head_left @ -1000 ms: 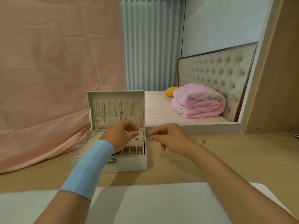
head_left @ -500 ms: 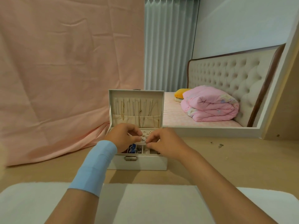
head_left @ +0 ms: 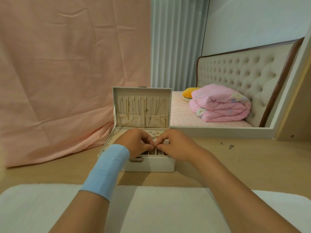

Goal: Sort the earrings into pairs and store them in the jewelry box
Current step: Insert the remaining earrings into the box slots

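Note:
A white jewelry box (head_left: 151, 164) stands open on the wooden desk, its lid upright with thin necklaces hanging inside. Both hands hover over its tray. My left hand (head_left: 134, 142), with a blue band on the wrist, and my right hand (head_left: 175, 145) meet fingertip to fingertip above the small compartments, pinching a tiny earring (head_left: 154, 145) that is mostly hidden between them. A few pearl and metal earrings (head_left: 157, 132) lie at the back of the tray. Loose earrings (head_left: 230, 146) lie on the desk to the right.
A white mat (head_left: 159, 207) covers the near desk under my forearms. Pink cloth (head_left: 67, 73) hangs at the left behind the box. A mirror frame (head_left: 218, 132) stands behind the desk, showing a bed with a pink quilt.
My right hand moved left from beside the box to over its tray and met my left hand. The view shifted so the box sits nearer the centre.

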Available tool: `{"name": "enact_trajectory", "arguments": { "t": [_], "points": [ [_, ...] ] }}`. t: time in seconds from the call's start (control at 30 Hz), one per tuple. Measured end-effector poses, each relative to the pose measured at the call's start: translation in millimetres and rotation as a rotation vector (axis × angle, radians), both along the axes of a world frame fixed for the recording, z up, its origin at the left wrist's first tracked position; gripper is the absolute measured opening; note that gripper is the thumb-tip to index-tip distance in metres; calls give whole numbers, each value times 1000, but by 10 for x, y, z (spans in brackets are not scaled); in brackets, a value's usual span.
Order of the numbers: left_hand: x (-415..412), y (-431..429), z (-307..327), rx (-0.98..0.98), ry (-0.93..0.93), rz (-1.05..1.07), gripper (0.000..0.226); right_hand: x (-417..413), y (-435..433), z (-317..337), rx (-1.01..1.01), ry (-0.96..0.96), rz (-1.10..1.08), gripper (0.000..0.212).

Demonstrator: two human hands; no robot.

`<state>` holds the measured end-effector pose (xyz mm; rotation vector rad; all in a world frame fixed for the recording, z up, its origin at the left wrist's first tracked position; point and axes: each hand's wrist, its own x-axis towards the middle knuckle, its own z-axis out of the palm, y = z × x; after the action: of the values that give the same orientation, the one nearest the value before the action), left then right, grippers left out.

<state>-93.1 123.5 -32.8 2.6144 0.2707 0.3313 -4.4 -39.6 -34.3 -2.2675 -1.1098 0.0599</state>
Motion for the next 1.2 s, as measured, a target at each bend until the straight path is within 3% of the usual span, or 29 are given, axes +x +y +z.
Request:
{"name": "enact_trajectory", "arguments": {
  "t": [0.27,0.47,0.7,0.83,1.0,1.2],
  "points": [
    [8,-113,66,-24,-66,-22,12,160,-305,85,91,62,-32,17],
    [397,-745,179,-96,-153,-116,11,566,-1004,111,90,48,-169,14],
    [1237,-1522,-97,-167,-39,-141,14,1172,-1711,-160,24,40,-417,21],
    [1606,-1788,-350,-136,-14,-93,18,1372,-1956,-342,-33,23,-541,32],
    [1955,-1910,-567,-48,-18,-75,33,1578,-2003,-539,-136,-36,-525,42],
    [2202,-1963,-622,85,21,-153,36,1726,-1970,-626,-184,-72,-501,33]
  ]
}}
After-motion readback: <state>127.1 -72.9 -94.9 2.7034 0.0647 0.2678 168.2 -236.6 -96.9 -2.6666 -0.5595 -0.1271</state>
